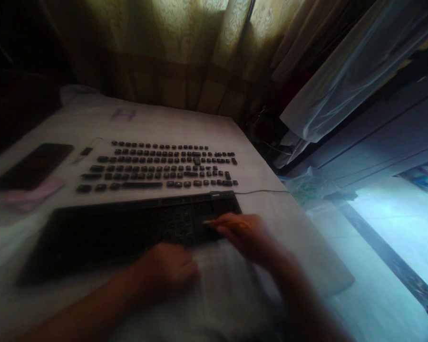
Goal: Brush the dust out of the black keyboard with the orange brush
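Nearest, the left hand (174, 266), its fingers folded inward, rests at the near edge of a long black plastic keyboard base (121, 228); blur hides whether anything lies inside its curl. To its right, the right hand (244, 235) pinches a slim orange-brown stick with a pale tip (213, 223) between thumb and fingers. The tip points left over the right-hand part of the keyboard base; whether it touches the surface cannot be told.

The keyboard base lies aslant on a worktop with a smooth white covering (271, 223), its left end closer to the person. Its key area appears stripped, the details dim and smeared. From its far right corner a thin dark cable (264, 191) runs toward the right edge of the worktop.

Just beyond the base lie many loose black plastic keycaps (158, 160), set out in several rows, a long bar-shaped one in the nearest row. Left of these are a crumpled pink cloth (35, 194), a dark, flat rectangular object (34, 164) just behind it, and a small black-bodied piece with a thin wire loop (87, 151). Farther back, a faint purple mark (123, 115) shows on the white covering.

Behind the worktop hangs a patterned golden-beige curtain (185, 42), with sheer whitish fabric (328, 90) to its right.
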{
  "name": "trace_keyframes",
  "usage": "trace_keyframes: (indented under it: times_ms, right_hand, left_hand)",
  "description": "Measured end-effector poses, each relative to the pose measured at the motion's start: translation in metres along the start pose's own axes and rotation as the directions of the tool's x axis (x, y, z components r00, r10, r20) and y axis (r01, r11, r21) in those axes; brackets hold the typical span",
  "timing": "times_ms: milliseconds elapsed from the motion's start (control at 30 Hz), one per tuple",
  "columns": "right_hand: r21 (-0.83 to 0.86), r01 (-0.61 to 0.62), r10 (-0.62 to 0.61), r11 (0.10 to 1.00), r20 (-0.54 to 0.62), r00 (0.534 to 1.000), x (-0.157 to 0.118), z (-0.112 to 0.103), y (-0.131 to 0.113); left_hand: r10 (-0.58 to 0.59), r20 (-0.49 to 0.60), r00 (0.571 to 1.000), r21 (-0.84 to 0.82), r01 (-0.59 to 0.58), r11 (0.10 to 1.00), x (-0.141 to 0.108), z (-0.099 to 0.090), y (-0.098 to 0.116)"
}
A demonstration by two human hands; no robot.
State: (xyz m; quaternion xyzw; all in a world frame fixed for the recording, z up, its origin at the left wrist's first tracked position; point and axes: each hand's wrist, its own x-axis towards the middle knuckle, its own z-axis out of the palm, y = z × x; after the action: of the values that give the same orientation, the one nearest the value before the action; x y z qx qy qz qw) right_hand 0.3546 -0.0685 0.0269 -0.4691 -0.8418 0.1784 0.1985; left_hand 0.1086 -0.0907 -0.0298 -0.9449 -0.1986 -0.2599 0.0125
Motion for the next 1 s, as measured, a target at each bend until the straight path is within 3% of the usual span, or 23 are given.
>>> trace_keyframes:
  times_ms: [333, 733, 1000]
  right_hand:
    - [-0.111, 0.059, -0.058, 0.992, 0.013, 0.998, -0.006, 0.003, -0.003]
    - [-0.026, -0.036, 0.037, 0.999, 0.031, 0.999, -0.011, 0.005, -0.002]
    - [-0.073, -0.095, 0.100, 0.993, 0.067, 0.993, -0.005, -0.001, 0.002]
  left_hand:
    - [0.000, -0.002, 1.000, 0.003, 0.000, 1.000, 0.000, 0.000, 0.001]
    - [0.005, -0.027, 1.000, 0.006, -0.005, 1.000, 0.001, 0.001, 0.001]
    - [0.006, 0.042, 0.999, -0.021, -0.005, 1.000, -0.002, 0.003, 0.000]
